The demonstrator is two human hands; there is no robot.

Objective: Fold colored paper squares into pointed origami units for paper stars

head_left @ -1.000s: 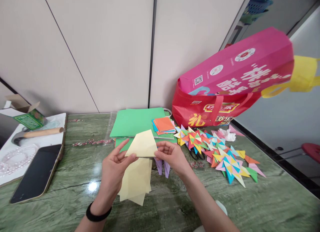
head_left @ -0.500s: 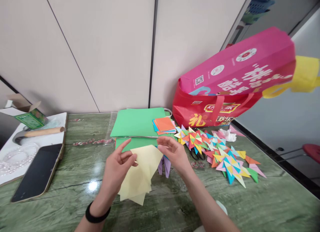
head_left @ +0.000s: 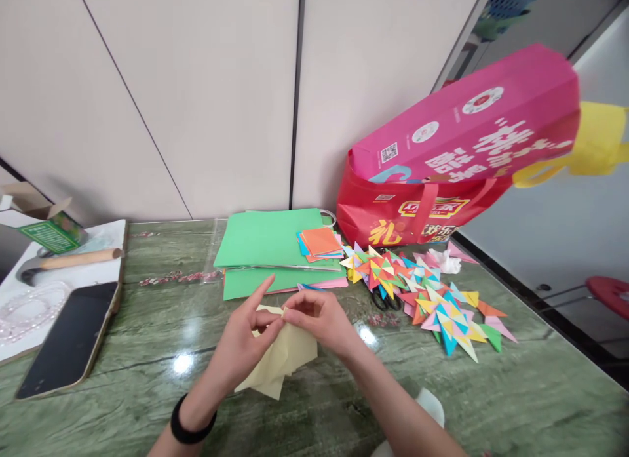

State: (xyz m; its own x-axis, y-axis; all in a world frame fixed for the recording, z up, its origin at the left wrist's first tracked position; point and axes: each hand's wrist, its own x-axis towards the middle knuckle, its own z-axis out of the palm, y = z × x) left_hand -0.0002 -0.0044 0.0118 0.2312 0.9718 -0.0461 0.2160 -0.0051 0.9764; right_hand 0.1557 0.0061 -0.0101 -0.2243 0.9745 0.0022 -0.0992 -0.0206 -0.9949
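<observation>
My left hand (head_left: 248, 342), a black band on its wrist, pinches a pale yellow sheet of paper (head_left: 268, 308) between thumb and fingers, its index finger stretched out. My right hand (head_left: 322, 322) grips the same sheet from the other side. The fingertips of both hands meet at the sheet's upper part and hide much of it. Just below them, more pale yellow sheets (head_left: 299, 352) are fanned out on the table (head_left: 162, 352). Green sheets (head_left: 275, 237) lie beyond my hands, with a small stack of coloured squares (head_left: 320, 242) on top.
Folded colourful paper pieces (head_left: 442, 306) are heaped to the right, near black scissor handles (head_left: 386, 301). A red gift bag (head_left: 373, 208) stands behind them. At left are a phone (head_left: 69, 339), a wooden-handled tool (head_left: 81, 259), a bead string (head_left: 34, 306) and an opened box (head_left: 49, 231).
My right hand has moved left and down to meet my left hand. The upper yellow sheet, spread between them before, is now bunched or folded at my fingertips.
</observation>
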